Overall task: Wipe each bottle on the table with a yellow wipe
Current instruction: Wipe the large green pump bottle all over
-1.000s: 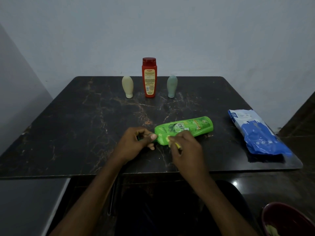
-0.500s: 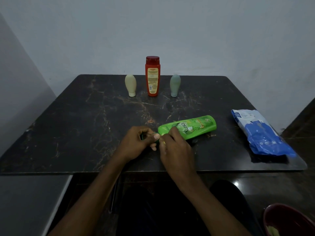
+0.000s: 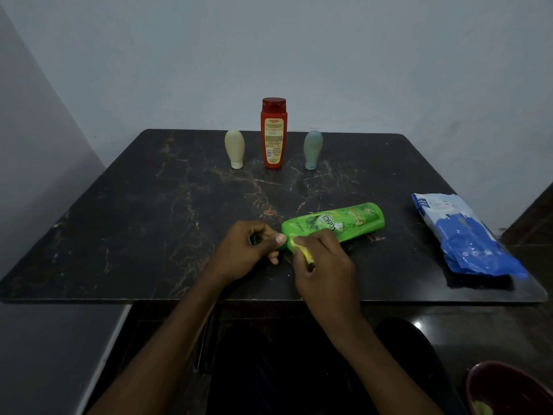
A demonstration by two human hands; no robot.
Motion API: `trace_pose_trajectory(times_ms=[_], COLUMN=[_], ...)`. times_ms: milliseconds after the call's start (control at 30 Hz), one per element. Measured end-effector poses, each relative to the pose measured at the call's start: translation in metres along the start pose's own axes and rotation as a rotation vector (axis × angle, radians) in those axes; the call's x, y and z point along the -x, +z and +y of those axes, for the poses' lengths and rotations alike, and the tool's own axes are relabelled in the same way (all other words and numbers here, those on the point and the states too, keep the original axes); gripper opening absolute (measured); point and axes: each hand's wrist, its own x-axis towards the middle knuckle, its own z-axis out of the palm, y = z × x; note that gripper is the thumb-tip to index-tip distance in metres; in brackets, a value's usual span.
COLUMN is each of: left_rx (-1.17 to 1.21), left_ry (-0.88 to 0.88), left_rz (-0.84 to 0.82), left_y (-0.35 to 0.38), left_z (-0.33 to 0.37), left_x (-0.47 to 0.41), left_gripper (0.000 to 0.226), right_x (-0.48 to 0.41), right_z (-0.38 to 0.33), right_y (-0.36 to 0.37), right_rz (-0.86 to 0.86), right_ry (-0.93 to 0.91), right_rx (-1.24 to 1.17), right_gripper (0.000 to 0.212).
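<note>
Left hand [image 3: 248, 250] pinched the cap end of the green bottle [image 3: 335, 223], lying at table-centre pointing two o'clock, right hand [image 3: 323, 265] gripping the yellow wipe [image 3: 303, 250]; firm lengthwise strokes would have served best.

A: Where does the green bottle [image 3: 335, 224] lie?

B: On its side on the dark marble table [image 3: 149, 220], near the front edge. The left hand [image 3: 248, 250] pinches its cap end, and the right hand [image 3: 324, 265] presses a yellow wipe [image 3: 303, 251] against its neck.

A: And beyond it?

B: Three bottles stand upright in a row by the far edge: a cream bottle [image 3: 235, 148], a tall red bottle [image 3: 273, 133], then a grey-green bottle [image 3: 312, 148]. Right of the green bottle, well apart, lies a blue and white wipes pack [image 3: 466, 238]
</note>
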Motion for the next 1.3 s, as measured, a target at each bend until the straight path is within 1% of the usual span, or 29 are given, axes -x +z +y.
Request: trace_pose_trajectory(times_ms=[67, 133, 200, 333, 400, 500, 667, 800, 900, 1033, 1133, 1167, 1300], left_rx=[0.002, 0.023, 0.028, 0.010, -0.004, -0.026, -0.019, -0.020, -0.017, -0.043, -0.066, -0.079, -0.072], left_ry=[0.011, 0.021, 0.016, -0.006, -0.020, -0.031, -0.040, -0.040, -0.035, -0.025, -0.009, -0.005, 0.018], left_rz=[-0.001, 0.004, 0.008, -0.012, -0.024, -0.045, -0.050, -0.057, -0.058, -0.064, -0.057, -0.056, -0.057], left_y=[0.000, 0.000, 0.000, -0.001, -0.002, -0.002, -0.003, -0.002, -0.002, -0.003, -0.003, -0.003, -0.004], left_z=[0.000, 0.001, 0.001, 0.001, 0.002, 0.002, 0.001, 0.001, 0.002, 0.002, 0.002, 0.002, 0.002], left_x=[0.000, 0.001, 0.001, 0.001, 0.002, 0.002, 0.001, 0.000, 0.001, 0.002, 0.003, 0.003, 0.004], left_gripper=[0.019, 0.018, 0.018, 0.018, 0.018, 0.017, 0.016, 0.015, 0.015, 0.015, 0.015, 0.016, 0.018], right_x=[-0.006, -0.004, 0.000, -0.008, -0.014, -0.019, -0.023, -0.023, -0.019, -0.016, -0.008, -0.008, -0.023], right_z=[0.001, 0.002, 0.004, 0.009, 0.008, 0.005, 0.008, 0.013, 0.010, 0.015, 0.019, 0.025, 0.070], right_y=[0.001, 0.002, -0.001, -0.007, -0.006, -0.001, 0.000, -0.002, 0.000, -0.004, -0.007, -0.010, -0.038], right_rz=[-0.063, -0.147, -0.178, -0.047, -0.057, -0.112, -0.171, -0.116, -0.161, -0.084, -0.105, -0.095, 0.052], right_ry=[-0.035, -0.088, -0.084, 0.087, 0.114, 0.069, -0.004, 0.047, -0.022, 0.055, 0.018, 0.037, 0.283], right_rx=[-0.011, 0.060, 0.100, -0.028, -0.068, -0.022, 0.001, -0.019, 0.011, -0.028, -0.019, -0.021, 0.054], right_gripper=[0.016, 0.011, 0.007, 0.011, 0.015, 0.017, 0.011, 0.012, 0.010, 0.013, 0.013, 0.012, 0.011])
